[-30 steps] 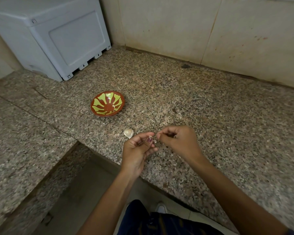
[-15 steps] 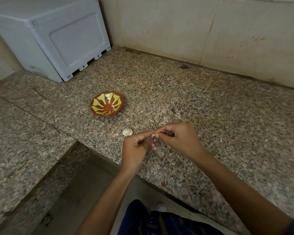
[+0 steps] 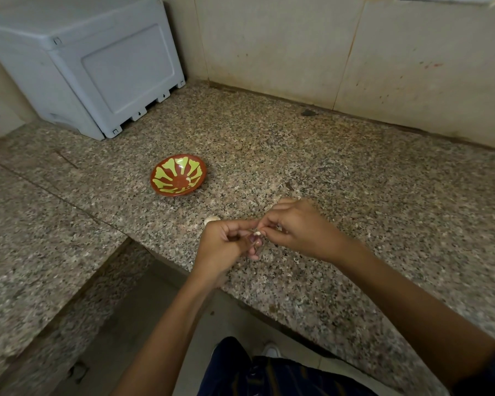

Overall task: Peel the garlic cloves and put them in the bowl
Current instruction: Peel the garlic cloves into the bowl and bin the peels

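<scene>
A small garlic clove sits between my two hands, just above the counter's front edge. My left hand holds it with curled fingers. My right hand pinches its tip between thumb and forefinger. The red bowl with yellow-green petal shapes stands further back to the left, with a pale piece inside near its right wall. Another garlic piece lies on the counter just behind my left hand, partly hidden by it.
A speckled granite counter runs along tiled walls. A large grey plastic box fills the back left corner. A lower granite ledge lies to the left, and the floor and my legs show below the counter edge.
Both hands stay together on the clove. The right hand's fingers have shifted slightly on its tip, and the left hand has moved a little to hide more of the garlic piece behind it.
</scene>
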